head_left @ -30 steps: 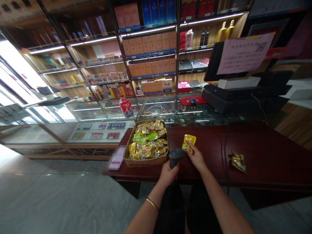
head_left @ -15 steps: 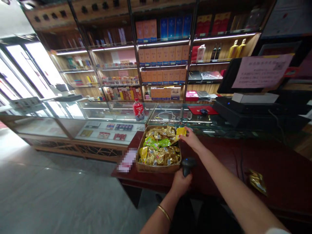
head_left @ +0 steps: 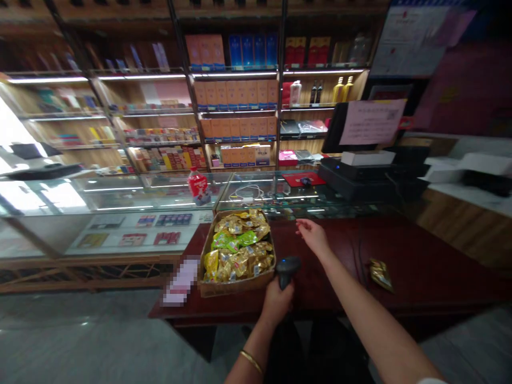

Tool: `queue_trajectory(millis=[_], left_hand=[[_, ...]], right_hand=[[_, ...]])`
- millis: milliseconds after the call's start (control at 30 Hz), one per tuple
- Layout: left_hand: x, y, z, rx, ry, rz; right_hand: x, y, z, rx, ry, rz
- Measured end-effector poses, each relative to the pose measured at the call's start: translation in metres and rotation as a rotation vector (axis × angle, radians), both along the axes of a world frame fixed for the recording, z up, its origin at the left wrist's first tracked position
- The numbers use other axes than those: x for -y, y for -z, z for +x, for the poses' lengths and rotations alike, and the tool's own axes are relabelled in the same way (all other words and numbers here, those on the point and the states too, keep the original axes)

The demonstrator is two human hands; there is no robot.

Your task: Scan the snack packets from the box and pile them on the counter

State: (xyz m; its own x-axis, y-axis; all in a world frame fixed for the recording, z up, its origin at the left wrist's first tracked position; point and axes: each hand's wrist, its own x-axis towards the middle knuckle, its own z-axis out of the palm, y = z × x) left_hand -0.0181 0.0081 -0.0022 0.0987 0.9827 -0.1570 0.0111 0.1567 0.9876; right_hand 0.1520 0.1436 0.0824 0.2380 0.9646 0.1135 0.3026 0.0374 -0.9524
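Dark red table (head_left: 432,256) under both hands, far edges blurred. Carton (head_left: 236,289) left of the scanner grip, packets (head_left: 256,265) overlapping, lower ones hidden. Left hand (head_left: 277,300) wrapped tight round scanner (head_left: 288,263), handle mostly covered. Right hand (head_left: 314,238) beyond scanner, half-curled, seemingly unloaded, fingertips blurred. Loose gold packet (head_left: 381,274) right of both hands, print unreadable.

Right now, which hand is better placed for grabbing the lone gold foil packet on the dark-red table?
Probably the right hand: it looks empty and is nearer that gold foil packet; the left hand grips the black handheld scanner.
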Motion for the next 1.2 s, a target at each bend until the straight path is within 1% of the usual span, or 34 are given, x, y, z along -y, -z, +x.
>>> queue_trajectory(millis=[67, 133, 167, 233, 267, 333, 400, 467, 600, 667, 767, 867, 933, 1033, 1200], left_hand=[[-0.002, -0.002, -0.001, -0.013, -0.001, 0.013], [-0.003, -0.003, 0.000, -0.020, 0.002, 0.037], [-0.003, -0.004, 0.000, -0.022, 0.003, 0.048], [-0.003, -0.006, 0.001, -0.024, 0.000, 0.061], [-0.002, -0.007, 0.001, -0.022, -0.004, 0.062], [0.001, -0.010, 0.002, -0.018, -0.015, 0.054], [0.003, -0.012, 0.002, -0.017, -0.028, 0.048], [0.004, -0.012, 0.001, -0.022, -0.035, 0.050], [0.006, -0.014, -0.001, -0.025, -0.011, 0.057], [0.007, -0.017, -0.003, -0.010, 0.033, 0.057], [0.009, -0.021, -0.006, 0.025, 0.091, 0.054], [0.010, -0.017, -0.008, 0.022, 0.086, 0.062], [0.010, -0.012, -0.008, -0.008, 0.074, 0.082], [0.010, -0.009, -0.005, -0.037, 0.084, 0.085], [0.013, -0.016, -0.001, -0.029, 0.076, 0.075]], right_hand=[[0.046, 0.015, 0.068, 0.126, 0.242, 0.026], [0.090, 0.027, 0.127, 0.240, 0.481, -0.007], [0.108, 0.033, 0.150, 0.284, 0.572, -0.040], [0.131, 0.046, 0.182, 0.342, 0.680, -0.123], [0.136, 0.053, 0.191, 0.359, 0.698, -0.159], [0.139, 0.068, 0.198, 0.374, 0.684, -0.197], [0.138, 0.080, 0.196, 0.365, 0.640, -0.180], [0.136, 0.087, 0.190, 0.319, 0.606, -0.134], [0.128, 0.086, 0.168, 0.108, 0.584, -0.034], [0.117, 0.084, 0.143, -0.031, 0.520, 0.034], [0.091, 0.086, 0.087, -0.252, 0.310, 0.141], [0.071, 0.095, 0.032, -0.426, 0.155, 0.188], [0.063, 0.103, 0.011, -0.507, 0.093, 0.194], [0.058, 0.113, 0.005, -0.576, 0.031, 0.192], [0.058, 0.116, 0.015, -0.595, -0.010, 0.181]])
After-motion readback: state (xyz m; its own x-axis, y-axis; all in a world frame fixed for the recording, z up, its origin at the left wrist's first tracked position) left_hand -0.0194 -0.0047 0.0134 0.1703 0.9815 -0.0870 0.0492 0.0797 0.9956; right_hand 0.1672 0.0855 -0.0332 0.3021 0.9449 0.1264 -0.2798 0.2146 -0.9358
